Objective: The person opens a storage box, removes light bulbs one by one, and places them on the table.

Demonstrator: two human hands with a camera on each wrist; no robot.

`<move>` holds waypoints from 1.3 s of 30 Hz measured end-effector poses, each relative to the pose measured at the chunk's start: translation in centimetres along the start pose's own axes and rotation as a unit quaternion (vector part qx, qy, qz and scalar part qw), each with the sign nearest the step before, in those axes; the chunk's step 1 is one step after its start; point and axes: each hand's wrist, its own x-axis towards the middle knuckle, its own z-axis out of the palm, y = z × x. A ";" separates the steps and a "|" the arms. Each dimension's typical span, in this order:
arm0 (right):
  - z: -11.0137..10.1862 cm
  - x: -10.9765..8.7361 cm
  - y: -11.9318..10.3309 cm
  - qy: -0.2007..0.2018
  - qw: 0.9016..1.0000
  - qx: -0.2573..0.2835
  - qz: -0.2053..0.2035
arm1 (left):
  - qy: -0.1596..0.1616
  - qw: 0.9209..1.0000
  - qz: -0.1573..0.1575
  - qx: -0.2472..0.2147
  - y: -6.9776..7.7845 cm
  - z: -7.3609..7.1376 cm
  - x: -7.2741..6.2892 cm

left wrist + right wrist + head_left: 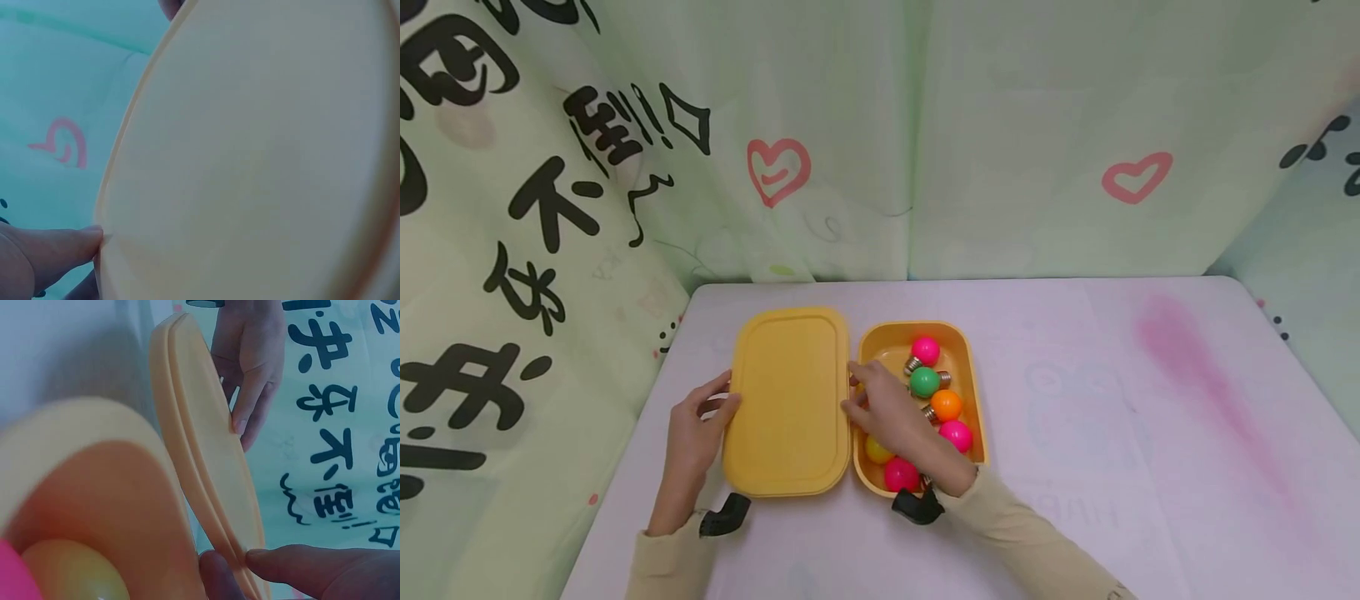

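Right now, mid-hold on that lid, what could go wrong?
1. Slip: left hand and right hand hold the lid only by its edges, so it could tip if either grip loosens.
2. Bump: the lid's right edge is close beside the open box; a sideways nudge might jolt the loose bulbs.
3. Snag: the right wrist crosses above the bulbs, so its black strap might catch the box's near rim.

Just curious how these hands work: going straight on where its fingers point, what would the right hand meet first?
The yellow lid, most likely: the right hand pinches its right edge, so going straight would probably push against it.
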 end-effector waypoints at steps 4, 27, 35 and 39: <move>0.5 0.4 -0.2 -0.009 1.000 -0.003 -0.004 | 0.007 1.000 -0.002 -0.001 -0.2 -0.3 0.0; 2.6 2.3 -2.0 -0.045 0.997 -0.057 0.021 | -0.006 0.998 -0.058 0.013 -2.3 -1.2 0.5; 3.7 3.0 -1.9 -0.058 0.993 -0.095 0.027 | -0.015 0.997 -0.073 0.021 -3.2 -1.1 0.8; 4.1 3.2 -2.0 -0.065 0.992 -0.096 0.043 | -0.016 0.996 -0.077 0.031 -3.5 -1.0 0.9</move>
